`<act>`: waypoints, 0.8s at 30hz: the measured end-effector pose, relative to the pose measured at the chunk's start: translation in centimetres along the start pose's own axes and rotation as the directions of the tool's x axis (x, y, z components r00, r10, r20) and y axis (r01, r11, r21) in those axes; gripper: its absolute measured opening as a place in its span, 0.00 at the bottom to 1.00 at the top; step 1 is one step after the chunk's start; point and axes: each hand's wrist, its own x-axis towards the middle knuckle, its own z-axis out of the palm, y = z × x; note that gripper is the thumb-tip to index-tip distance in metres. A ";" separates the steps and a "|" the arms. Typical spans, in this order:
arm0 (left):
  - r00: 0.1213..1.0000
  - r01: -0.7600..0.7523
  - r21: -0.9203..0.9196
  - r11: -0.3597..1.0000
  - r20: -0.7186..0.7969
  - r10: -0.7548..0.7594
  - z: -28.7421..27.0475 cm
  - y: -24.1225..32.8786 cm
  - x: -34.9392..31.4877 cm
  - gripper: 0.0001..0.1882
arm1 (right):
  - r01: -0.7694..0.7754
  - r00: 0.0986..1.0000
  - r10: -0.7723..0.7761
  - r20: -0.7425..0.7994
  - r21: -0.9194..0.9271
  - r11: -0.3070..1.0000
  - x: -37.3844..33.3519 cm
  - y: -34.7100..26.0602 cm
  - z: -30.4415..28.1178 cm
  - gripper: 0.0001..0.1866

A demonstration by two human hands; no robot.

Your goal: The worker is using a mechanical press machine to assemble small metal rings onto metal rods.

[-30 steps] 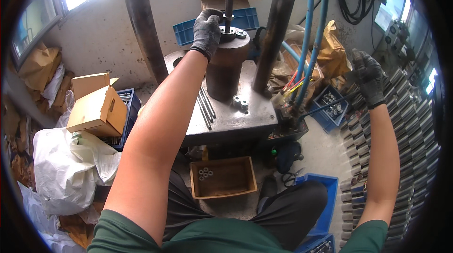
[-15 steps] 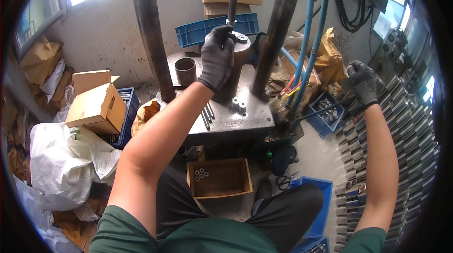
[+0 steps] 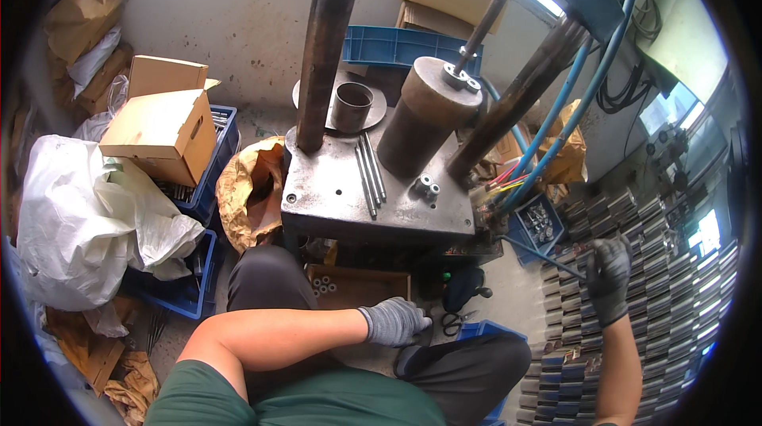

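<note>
My left hand [image 3: 395, 321], in a grey glove, is low in front of my body, by the shallow brown box [image 3: 369, 289] with several small metal rings in it. Its fingers are curled together, and whatever they may hold is hidden. Out to the right, my gloved right hand [image 3: 609, 279] is closed round the end of a long lever [image 3: 548, 258]. On the steel press table [image 3: 317, 208] stands a thick metal cylinder [image 3: 425, 120] with an upright threaded rod [image 3: 486, 23] and small collars on top. Steel rods [image 3: 370, 176] and two small sleeves [image 3: 427, 186] lie before it.
Thick press columns [image 3: 329, 45] flank the cylinder; a short open tube [image 3: 352, 107] stands behind. Blue hoses [image 3: 567, 120] run down at right, above a blue parts bin [image 3: 538, 223]. Stacked metal bars [image 3: 635, 331] fill the right. A cardboard box [image 3: 159, 128] and white sack [image 3: 71, 219] sit left.
My left hand has come down from the rod atop the cylinder to beside the brown box. My right hand has swung the lever downward. The whole view has shifted and tilted.
</note>
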 end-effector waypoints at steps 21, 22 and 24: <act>0.941 0.173 0.105 0.979 0.275 -0.196 3.3 -5.3 3.0 0.16 | -0.139 0.990 0.127 0.060 0.570 0.810 14.3 -19.5 23.1 0.19; 0.940 0.176 0.104 0.979 0.278 -0.199 3.7 -5.4 2.7 0.16 | -0.165 0.985 0.161 0.058 0.569 0.806 14.4 -19.6 23.6 0.19; 0.953 0.172 0.110 0.979 0.231 -0.194 3.9 -5.4 2.0 0.15 | -0.198 0.979 0.184 0.084 0.579 0.791 14.8 -20.0 24.3 0.18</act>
